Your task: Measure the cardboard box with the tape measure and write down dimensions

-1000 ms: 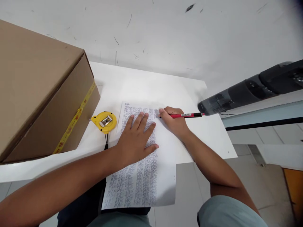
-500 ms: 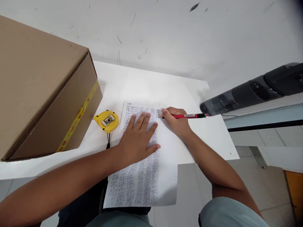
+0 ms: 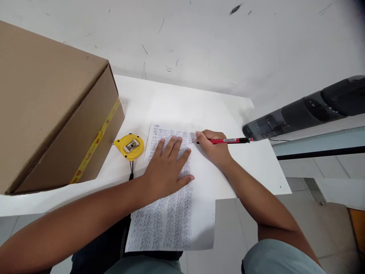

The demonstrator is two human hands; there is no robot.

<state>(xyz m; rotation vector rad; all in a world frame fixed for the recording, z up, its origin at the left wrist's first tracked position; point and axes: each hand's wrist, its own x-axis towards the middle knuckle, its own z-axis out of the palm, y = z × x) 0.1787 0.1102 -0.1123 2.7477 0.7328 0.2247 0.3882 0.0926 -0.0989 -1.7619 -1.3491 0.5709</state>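
A long white sheet of paper (image 3: 202, 213), covered in columns of small handwriting, lies on the white table and hangs over its front edge. My left hand (image 3: 168, 165) rests flat on the sheet with its fingers spread. Beside the upper right of the writing, my right hand (image 3: 215, 148) is closed around a red and black pen (image 3: 232, 140). The pen slants low, its back end pointing right and its tip at the right-hand column. Left of the paper sits a yellow tape measure (image 3: 129, 147) with a black wrist cord.
A large cardboard box (image 3: 94, 125) with yellow tape stands on the table's left side. The white table (image 3: 182, 101) meets a scuffed wall (image 3: 182, 42) at the back. A dark cylindrical object (image 3: 308, 108) juts in from the right. Tiled floor shows below the table.
The whole view has shifted very slightly. Both hands, the pen and the paper keep nearly the same places relative to each other.
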